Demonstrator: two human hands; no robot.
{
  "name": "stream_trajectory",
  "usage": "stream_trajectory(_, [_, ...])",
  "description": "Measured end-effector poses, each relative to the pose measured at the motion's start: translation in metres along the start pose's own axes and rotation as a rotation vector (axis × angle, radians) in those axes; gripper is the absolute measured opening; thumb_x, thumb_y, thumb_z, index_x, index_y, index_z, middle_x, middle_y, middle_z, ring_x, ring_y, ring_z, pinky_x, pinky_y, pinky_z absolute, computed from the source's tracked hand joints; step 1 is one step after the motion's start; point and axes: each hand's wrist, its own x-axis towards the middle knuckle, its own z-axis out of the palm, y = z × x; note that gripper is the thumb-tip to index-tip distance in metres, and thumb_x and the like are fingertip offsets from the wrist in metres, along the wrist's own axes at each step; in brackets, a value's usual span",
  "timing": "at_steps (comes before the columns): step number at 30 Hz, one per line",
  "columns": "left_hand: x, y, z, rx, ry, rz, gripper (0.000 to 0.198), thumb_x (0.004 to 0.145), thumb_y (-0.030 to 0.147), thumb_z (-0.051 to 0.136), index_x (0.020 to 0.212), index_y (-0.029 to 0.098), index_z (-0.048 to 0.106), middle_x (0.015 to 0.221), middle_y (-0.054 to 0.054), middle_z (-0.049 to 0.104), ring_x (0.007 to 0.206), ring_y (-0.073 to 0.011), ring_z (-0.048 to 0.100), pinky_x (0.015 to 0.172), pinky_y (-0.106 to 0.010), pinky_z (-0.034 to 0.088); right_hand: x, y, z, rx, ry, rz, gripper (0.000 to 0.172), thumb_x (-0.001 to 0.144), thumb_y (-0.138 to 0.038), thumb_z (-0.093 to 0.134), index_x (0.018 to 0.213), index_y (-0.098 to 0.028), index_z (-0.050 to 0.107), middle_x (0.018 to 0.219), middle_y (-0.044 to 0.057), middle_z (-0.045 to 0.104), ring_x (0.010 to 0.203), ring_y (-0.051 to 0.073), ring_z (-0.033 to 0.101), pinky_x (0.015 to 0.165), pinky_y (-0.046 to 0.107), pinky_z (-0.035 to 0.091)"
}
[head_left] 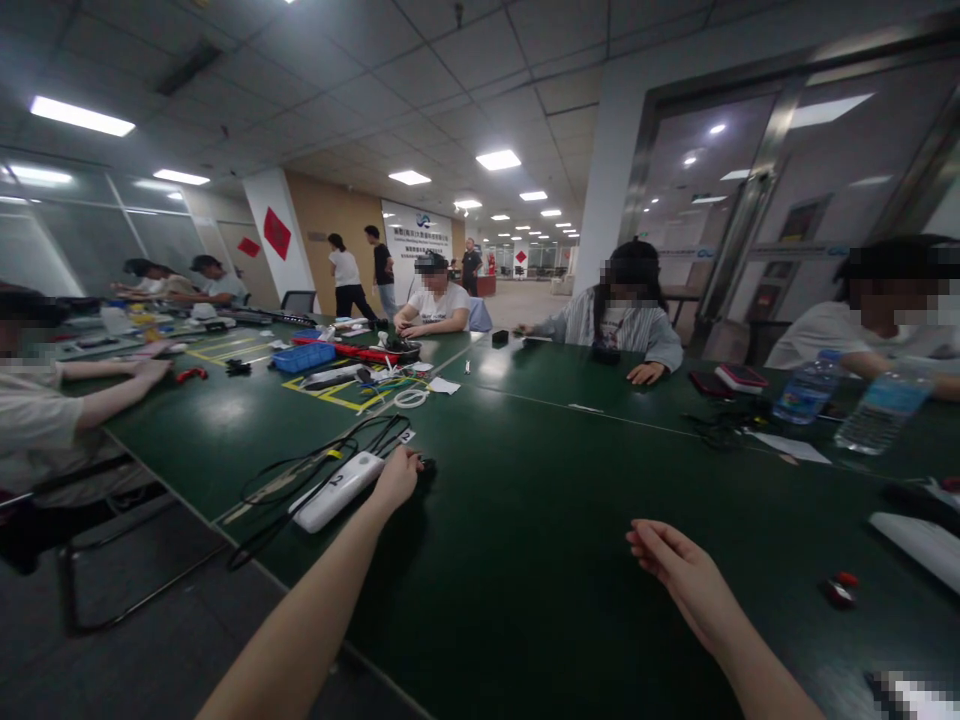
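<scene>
Black object [426, 466] at curled fingertips of left hand [396, 478], grip unclear, beside white power strip [334, 491]; right hand [675, 568], fingers apart.

Worktop [540, 520] btw left hand [397, 475] & right hand [675, 570] was bare, free to pass. Strip [336, 490] & cables [300, 465] blocked the left edge. Red item [840, 588], white bar [919, 540] sat far right; bottles [885, 405] behind, well apart.

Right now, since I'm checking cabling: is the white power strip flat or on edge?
Flat: the white power strip lies on the green table, its 2 label facing up.
</scene>
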Motion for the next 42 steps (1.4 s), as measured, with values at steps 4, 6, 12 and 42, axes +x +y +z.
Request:
stream_trajectory(4, [-0.014,-0.003,0.004,-0.100,-0.095,0.161,0.019,0.085,0.027,0.027,0.093,0.019,0.042,0.079,-0.001,0.064,0.078,-0.0137,0.059,0.074,-0.025,0.041,0.000,0.001,0.000,-0.009,-0.014,-0.002,0.034,0.065,-0.044,0.062,0.089,-0.020,0.063,0.084,0.004,0.065,0.083,0.021,0.058,0.072,0.033,0.048])
stream_trajectory(6, [-0.020,-0.003,0.004,-0.129,-0.093,0.207,0.018,0.084,0.027,0.028,0.093,0.019,0.042,0.077,-0.001,0.063,0.076,-0.0140,0.058,0.073,-0.026,0.040,-0.001,0.000,0.001,-0.011,-0.011,0.003,0.034,0.065,-0.044,0.062,0.089,-0.020,0.063,0.085,0.004,0.065,0.084,0.022,0.058,0.073,0.033,0.048])
stream_trajectory(12, [-0.032,0.002,0.002,-0.048,-0.072,0.162,0.017,0.084,0.026,0.032,0.093,0.021,0.044,0.081,-0.002,0.062,0.075,-0.0152,0.057,0.069,-0.027,0.039,-0.003,-0.004,0.003,0.000,0.016,0.019,0.037,0.061,-0.045,0.066,0.088,-0.019,0.064,0.082,0.005,0.065,0.082,0.023,0.058,0.071,0.034,0.049])
stream_trajectory(42, [-0.042,0.011,-0.012,0.044,-0.182,0.229,0.020,0.082,0.031,0.037,0.089,0.019,0.051,0.090,-0.005,0.060,0.083,-0.0174,0.055,0.072,-0.027,0.039,-0.009,-0.011,0.008,0.010,0.042,0.043,0.035,0.060,-0.044,0.066,0.086,-0.020,0.065,0.081,0.005,0.065,0.080,0.023,0.058,0.071,0.034,0.048])
